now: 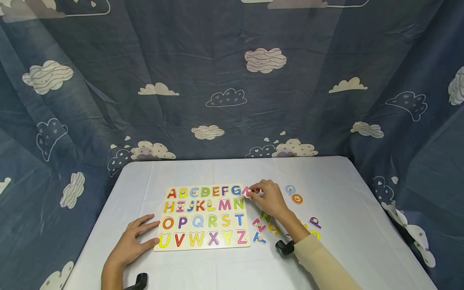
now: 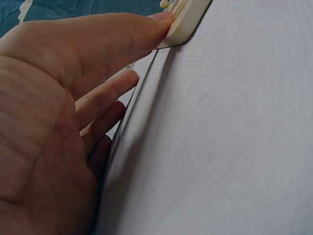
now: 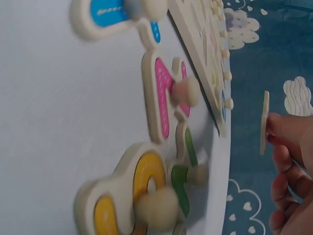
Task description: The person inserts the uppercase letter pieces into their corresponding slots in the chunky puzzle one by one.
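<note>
A wooden alphabet puzzle board (image 1: 208, 217) with rows of coloured letters lies on the white table. My left hand (image 1: 131, 241) rests at its left side, fingers extended. In the left wrist view, the thumb (image 2: 146, 32) touches the board's corner. My right hand (image 1: 269, 197) pinches a pink letter piece (image 1: 245, 191) beside the G, at the board's upper right. In the right wrist view this piece (image 3: 264, 122) shows edge-on, raised off the table. Knobbed letters A to G fill the top row, with several more from H to L below.
Loose knobbed letters lie right of the board: a blue piece (image 1: 290, 189), an orange O (image 1: 297, 199), a purple P (image 1: 314, 222), a pink Z (image 1: 258, 225), a blue T (image 1: 259, 238) and a yellow piece (image 1: 273, 229). A dark cloud-patterned cloth (image 1: 228, 121) hangs behind the table.
</note>
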Available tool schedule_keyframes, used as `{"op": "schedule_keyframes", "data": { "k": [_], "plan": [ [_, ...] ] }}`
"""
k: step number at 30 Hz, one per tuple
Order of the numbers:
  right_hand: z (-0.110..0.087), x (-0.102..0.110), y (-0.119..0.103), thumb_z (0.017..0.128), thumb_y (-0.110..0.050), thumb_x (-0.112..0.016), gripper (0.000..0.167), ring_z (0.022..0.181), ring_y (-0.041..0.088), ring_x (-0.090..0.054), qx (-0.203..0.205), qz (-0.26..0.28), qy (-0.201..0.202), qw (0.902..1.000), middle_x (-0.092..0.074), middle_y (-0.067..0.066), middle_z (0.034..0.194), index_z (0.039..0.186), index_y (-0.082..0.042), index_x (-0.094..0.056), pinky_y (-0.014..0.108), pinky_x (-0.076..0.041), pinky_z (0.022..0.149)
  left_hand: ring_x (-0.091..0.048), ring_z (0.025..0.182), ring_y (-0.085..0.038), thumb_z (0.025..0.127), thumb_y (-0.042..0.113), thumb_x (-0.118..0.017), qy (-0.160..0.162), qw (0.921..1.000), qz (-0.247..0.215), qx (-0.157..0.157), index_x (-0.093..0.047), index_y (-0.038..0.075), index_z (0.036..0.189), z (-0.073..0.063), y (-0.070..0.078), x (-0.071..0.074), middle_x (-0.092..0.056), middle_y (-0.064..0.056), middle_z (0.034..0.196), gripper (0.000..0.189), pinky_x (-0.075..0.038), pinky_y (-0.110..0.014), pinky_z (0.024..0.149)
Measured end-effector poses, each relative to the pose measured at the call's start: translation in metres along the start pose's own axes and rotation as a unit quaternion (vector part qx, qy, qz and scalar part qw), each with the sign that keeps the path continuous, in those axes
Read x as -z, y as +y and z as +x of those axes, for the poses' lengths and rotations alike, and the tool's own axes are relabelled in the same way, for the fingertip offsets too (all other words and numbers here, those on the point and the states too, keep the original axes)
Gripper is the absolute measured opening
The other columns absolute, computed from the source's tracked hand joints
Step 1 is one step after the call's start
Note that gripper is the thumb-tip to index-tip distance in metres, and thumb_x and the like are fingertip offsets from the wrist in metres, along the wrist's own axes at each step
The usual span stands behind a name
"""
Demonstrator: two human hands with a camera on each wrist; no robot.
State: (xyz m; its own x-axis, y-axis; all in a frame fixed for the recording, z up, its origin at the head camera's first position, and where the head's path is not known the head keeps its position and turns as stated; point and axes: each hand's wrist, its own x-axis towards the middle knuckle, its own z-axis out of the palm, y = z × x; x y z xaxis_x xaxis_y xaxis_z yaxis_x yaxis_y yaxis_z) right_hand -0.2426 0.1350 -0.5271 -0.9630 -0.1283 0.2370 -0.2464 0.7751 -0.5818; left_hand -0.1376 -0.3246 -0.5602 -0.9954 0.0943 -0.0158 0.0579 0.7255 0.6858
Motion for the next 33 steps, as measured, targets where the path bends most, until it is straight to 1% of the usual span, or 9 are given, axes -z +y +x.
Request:
{"op": "schedule_keyframes", "data": {
  "k": [9,15,20,23,27,33],
  "plan": [
    [0.004,-0.015,-0.017,0.092,-0.028,-0.080,0.014,0.084,0.014,-0.050,0.023,-0.003,-0.039,0.9990,-0.064,-0.010,0.083,0.102,-0.019,-0.082,0.034,-0.038,0.083,-0.032,0.148,-0.042,0.080,0.036,-0.087,0.002,1.0000,0.009,-0.002,-0.073,0.017,0.131,0.000,-0.003,-0.001,-0.049,-0.010,0.155,0.056,-0.026,-0.078,0.113],
    [0.008,-0.026,-0.032,0.091,-0.028,-0.080,0.013,0.081,0.013,-0.048,0.049,0.000,-0.054,0.9973,-0.061,-0.013,0.079,0.101,-0.020,-0.082,0.035,-0.038,0.084,-0.031,0.148,-0.042,0.080,0.036,-0.087,0.001,1.0000,0.009,0.002,-0.072,0.017,0.132,0.000,-0.003,-0.001,-0.049,-0.010,0.155,0.057,-0.026,-0.078,0.113],
    [0.008,-0.037,-0.041,0.091,-0.029,-0.080,0.013,0.079,0.010,-0.047,0.072,-0.015,-0.068,0.9950,-0.062,-0.014,0.079,0.101,-0.022,-0.082,0.034,-0.039,0.082,-0.031,0.148,-0.042,0.080,0.035,-0.087,0.001,1.0000,0.006,0.003,-0.072,0.017,0.132,0.000,-0.002,-0.001,-0.049,-0.010,0.155,0.056,-0.026,-0.078,0.114],
    [0.007,-0.042,-0.045,0.091,-0.030,-0.079,0.013,0.077,0.010,-0.046,0.079,-0.021,-0.080,0.9935,-0.062,-0.013,0.079,0.102,-0.022,-0.082,0.033,-0.039,0.080,-0.032,0.148,-0.041,0.080,0.035,-0.087,0.000,1.0000,0.006,0.003,-0.072,0.017,0.132,0.001,-0.001,-0.001,-0.049,-0.009,0.155,0.056,-0.027,-0.077,0.114],
    [0.007,-0.046,-0.048,0.092,-0.029,-0.079,0.012,0.076,0.011,-0.045,0.082,-0.023,-0.090,0.9923,-0.058,-0.013,0.075,0.101,-0.023,-0.082,0.031,-0.037,0.077,-0.031,0.148,-0.041,0.080,0.035,-0.087,-0.001,1.0000,0.002,0.006,-0.072,0.017,0.132,0.001,-0.001,-0.001,-0.049,-0.009,0.156,0.057,-0.027,-0.077,0.114],
    [0.008,-0.051,-0.048,0.092,-0.029,-0.078,0.014,0.077,0.010,-0.047,0.086,-0.029,-0.095,0.9913,-0.056,-0.013,0.073,0.102,-0.021,-0.082,0.031,-0.038,0.078,-0.031,0.148,-0.041,0.080,0.034,-0.088,0.000,1.0000,0.001,0.004,-0.072,0.017,0.132,0.002,-0.001,-0.001,-0.049,-0.009,0.155,0.057,-0.026,-0.077,0.114]
  ]
}}
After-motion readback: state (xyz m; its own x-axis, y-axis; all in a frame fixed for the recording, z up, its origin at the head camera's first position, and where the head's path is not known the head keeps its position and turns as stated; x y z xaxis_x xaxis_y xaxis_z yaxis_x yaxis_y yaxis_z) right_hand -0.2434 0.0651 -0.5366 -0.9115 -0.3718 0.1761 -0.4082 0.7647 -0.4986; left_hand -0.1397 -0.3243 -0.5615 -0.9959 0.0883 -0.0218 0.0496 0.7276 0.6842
